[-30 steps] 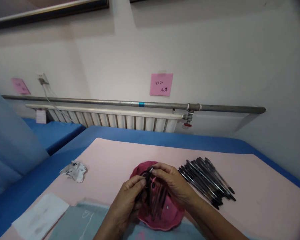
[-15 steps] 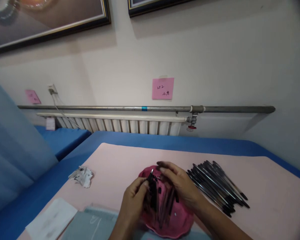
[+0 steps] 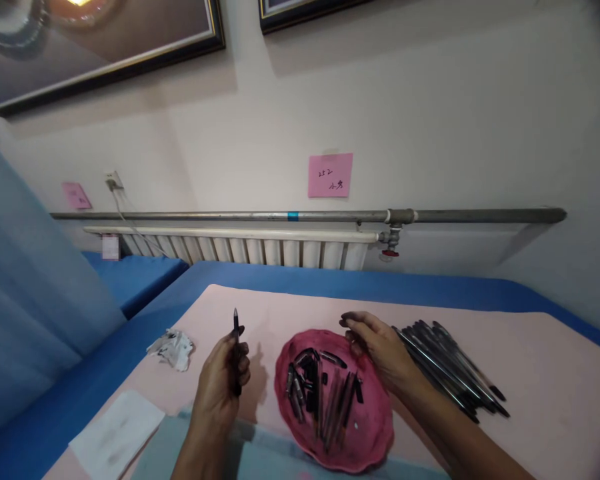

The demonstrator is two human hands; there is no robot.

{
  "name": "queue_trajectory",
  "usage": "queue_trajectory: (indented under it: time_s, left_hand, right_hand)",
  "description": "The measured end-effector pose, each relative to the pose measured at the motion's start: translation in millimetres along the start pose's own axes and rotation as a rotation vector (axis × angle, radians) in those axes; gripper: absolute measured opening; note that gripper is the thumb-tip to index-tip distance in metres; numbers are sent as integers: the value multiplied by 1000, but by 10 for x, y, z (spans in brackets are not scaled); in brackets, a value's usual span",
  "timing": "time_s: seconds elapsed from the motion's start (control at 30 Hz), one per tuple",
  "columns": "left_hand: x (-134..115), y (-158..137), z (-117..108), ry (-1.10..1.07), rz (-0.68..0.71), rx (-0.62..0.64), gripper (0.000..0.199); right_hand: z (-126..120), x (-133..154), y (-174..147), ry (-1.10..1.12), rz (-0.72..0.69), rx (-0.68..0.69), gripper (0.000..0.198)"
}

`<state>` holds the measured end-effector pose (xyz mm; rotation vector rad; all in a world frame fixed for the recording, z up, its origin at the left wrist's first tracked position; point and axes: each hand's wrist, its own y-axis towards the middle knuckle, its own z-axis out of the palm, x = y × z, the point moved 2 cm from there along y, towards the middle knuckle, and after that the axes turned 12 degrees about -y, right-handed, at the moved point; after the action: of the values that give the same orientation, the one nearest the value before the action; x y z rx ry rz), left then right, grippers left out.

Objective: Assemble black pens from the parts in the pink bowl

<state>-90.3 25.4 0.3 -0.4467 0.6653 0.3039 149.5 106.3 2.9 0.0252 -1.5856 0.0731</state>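
Note:
My left hand [image 3: 223, 373] is closed around a black pen [image 3: 237, 330], its pointed silver tip upward. It is left of a pink scalloped plate [image 3: 293, 343], apart from it. My right hand [image 3: 380, 343] hovers at the plate's upper right rim, fingers loosely bent and apart, with nothing visible in them. Dark stains mark the fingertips of both hands. Lying in the plate are thin dark tubes [image 3: 334, 400], short black and silver pen parts [image 3: 296, 387] and other small black pieces.
Several black pens [image 3: 447, 367] lie in a bundle right of the plate, partly behind my right forearm. On the left are a crumpled, stained tissue [image 3: 173, 348] and a white sheet [image 3: 117, 433]. A pink cover [image 3: 545, 387] lies over the blue bed [image 3: 370, 280].
My left hand has moved left, away from the plate, carrying the pen, now upright. My right hand has drawn back toward the plate's right rim, uncovering more of the pen parts.

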Motion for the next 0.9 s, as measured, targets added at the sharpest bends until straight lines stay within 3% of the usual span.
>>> queue_trajectory:
  time_s: [0.17, 0.63, 0.9]
  left_hand:
    - [33, -28, 44, -49, -79, 4, 24]
    - [90, -2, 27, -93, -122, 47, 18]
    - [92, -28, 63, -65, -164, 66, 24]
  right_hand:
    - [3, 25, -21, -33, 4, -20, 23]
    - [-21, -28, 8, -84, -3, -32, 22]
    - [-99, -72, 62, -132, -74, -149, 21]
